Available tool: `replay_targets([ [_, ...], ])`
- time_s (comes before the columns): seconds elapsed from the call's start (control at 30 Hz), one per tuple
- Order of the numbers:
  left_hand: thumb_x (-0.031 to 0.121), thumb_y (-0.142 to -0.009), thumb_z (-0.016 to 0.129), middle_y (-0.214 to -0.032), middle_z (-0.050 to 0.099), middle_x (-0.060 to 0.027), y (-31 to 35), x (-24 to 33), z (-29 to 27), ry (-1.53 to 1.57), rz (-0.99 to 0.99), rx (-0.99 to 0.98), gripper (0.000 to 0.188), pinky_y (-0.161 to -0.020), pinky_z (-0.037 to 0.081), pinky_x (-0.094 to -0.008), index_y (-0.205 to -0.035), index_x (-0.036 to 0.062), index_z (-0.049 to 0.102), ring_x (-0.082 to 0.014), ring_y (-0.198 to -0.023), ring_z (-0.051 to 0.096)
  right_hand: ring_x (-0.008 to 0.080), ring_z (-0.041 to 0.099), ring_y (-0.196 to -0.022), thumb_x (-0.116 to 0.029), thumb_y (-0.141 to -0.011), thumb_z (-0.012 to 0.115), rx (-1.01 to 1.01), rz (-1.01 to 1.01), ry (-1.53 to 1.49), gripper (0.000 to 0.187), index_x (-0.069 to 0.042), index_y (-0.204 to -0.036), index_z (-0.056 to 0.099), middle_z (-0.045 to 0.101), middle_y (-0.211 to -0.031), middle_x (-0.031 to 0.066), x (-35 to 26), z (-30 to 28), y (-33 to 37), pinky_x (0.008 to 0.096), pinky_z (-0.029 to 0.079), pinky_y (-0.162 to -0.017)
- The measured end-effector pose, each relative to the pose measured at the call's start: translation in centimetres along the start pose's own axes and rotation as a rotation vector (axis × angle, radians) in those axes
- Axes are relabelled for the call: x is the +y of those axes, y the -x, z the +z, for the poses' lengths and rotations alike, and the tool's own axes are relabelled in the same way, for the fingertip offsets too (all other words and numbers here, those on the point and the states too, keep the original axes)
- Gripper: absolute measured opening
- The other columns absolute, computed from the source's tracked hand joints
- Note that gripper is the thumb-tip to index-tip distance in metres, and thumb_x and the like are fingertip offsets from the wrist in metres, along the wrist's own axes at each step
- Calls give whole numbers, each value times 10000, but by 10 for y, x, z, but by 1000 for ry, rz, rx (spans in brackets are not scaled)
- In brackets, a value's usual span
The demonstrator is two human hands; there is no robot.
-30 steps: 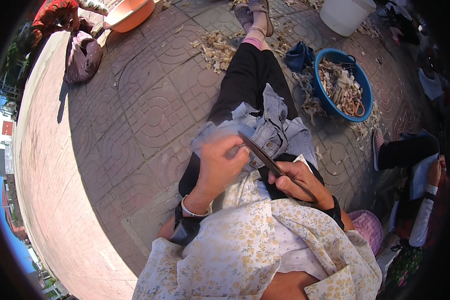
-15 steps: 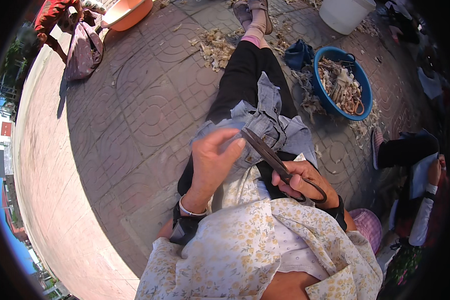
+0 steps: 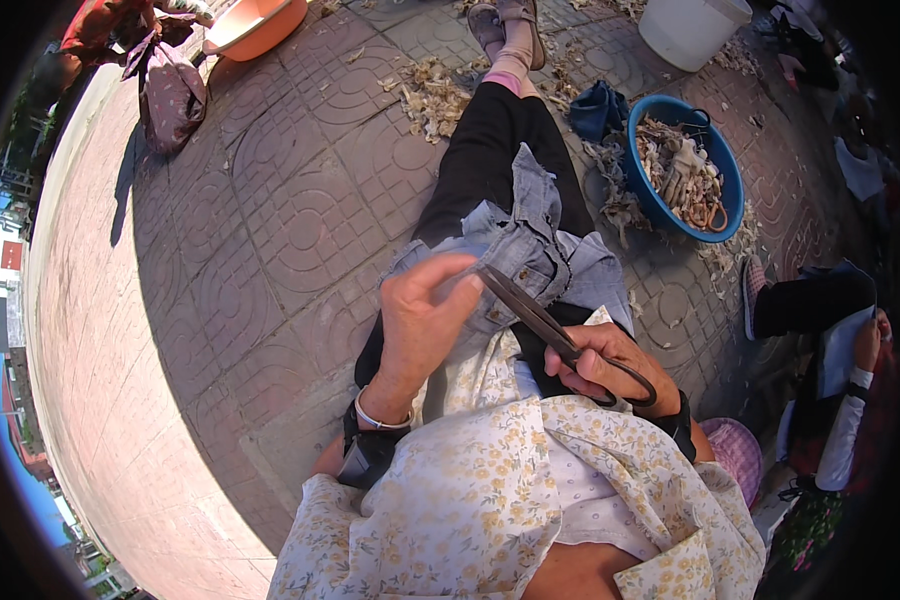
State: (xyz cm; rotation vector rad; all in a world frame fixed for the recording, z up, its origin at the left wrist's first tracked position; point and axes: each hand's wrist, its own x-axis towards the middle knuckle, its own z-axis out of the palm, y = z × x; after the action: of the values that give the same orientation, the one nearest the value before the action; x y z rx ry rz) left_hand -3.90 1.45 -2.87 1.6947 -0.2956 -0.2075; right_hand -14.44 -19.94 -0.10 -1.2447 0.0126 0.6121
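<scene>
My right hand (image 3: 610, 362) grips the dark metal scissors (image 3: 532, 318) by the loop handles. Their long blades slant up and left, nearly together. Close to the blade tips is my left hand (image 3: 420, 320), its thumb and forefinger brought together in a pinch. Whatever lies between those fingers is too small to make out. Beneath both hands, a frayed blue-grey denim cloth (image 3: 542, 215) is spread over my lap and black trousers.
A blue basin (image 3: 637, 185) of dry husks with a pale glove stands at right, beside a dark blue cloth (image 3: 598, 108). Farther off are a white bucket (image 3: 685, 35) and an orange basin (image 3: 260, 30). Husks (image 3: 435, 100) litter the paving. Another person (image 3: 830, 370) sits at right.
The scissor tips have shifted slightly down and left, towards my pinched left fingers. At upper left, another person and the patterned bag have moved a little; my lap cloth stays put.
</scene>
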Motion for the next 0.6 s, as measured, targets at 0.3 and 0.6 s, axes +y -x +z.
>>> replay_targets([
  [0.3, 55, -807, 684, -760, 650, -28, 1, -1, 0, -175, 198, 61, 122, -594, 435, -216, -903, -19, 674, -56, -666, 541, 15, 335, -511, -475, -925, 520, -4, 11, -57, 461, -16, -900, 553, 385, -589, -75, -2, 2, 0, 190, 220, -452],
  [0.6, 15, -763, 673, -775, 670, -69, 0, 4, 0, -293, 277, 96, 124, -623, 457, -243, -883, -14, 669, -108, -676, 590, 10, 344, -509, -445, -937, 516, 10, 42, -37, 434, -18, -879, 574, 405, -591, -69, 0, -1, 0, 187, 216, -446],
])
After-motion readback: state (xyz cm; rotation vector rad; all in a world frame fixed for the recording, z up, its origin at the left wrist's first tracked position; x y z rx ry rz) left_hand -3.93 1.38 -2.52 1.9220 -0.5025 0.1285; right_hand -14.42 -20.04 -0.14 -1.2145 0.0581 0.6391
